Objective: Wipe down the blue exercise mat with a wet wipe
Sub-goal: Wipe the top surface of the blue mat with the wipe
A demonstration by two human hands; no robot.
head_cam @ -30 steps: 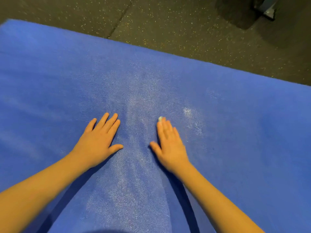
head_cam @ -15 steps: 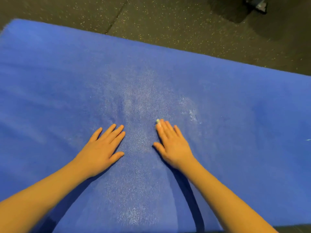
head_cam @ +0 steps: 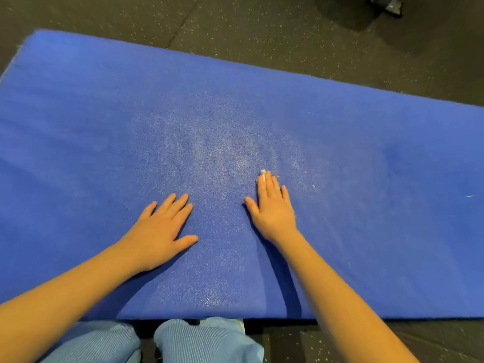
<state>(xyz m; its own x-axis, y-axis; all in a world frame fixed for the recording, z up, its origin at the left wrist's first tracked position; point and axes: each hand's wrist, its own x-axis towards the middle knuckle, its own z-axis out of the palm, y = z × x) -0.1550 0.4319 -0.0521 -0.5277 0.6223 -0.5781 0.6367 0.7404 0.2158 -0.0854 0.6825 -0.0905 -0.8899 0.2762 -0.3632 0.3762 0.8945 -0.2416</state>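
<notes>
Left grip (head_cam: pixel 159 231) flat, right grip (head_cam: pixel 272 208) flat — fingers straight

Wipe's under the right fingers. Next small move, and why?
Probably slide the right hand, pressing the wet wipe, rightward across the blue exercise mat: the sheen lies mid-mat, while the right side looks matte with a white fleck. The left hand braces flat.

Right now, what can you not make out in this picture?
Wet wipe: head view, mostly hidden under the fingers of the right hand; only a white tip shows.
Blue mat: right end cut off by the frame edge.
Dark object, top right: cut by the top edge.
White speck on the mat: too small to tell.
</notes>
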